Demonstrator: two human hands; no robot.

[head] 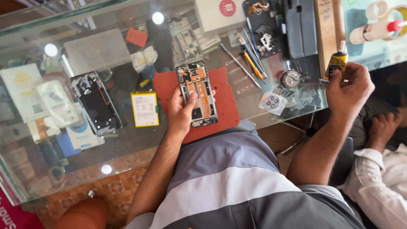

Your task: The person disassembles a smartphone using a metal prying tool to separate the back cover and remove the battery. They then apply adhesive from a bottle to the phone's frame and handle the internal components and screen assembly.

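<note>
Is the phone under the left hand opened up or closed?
Opened: the phone under the left hand shows bare internal boards, back cover off.

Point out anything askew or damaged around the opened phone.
The red mat under the opened phone is ragged along its edges and overhangs the glass table. A second stripped phone lies tilted to the left.

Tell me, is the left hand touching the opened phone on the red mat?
Touching. The head view shows the left hand gripping the opened phone, thumb pressed on its exposed inside, above the red mat.
</note>
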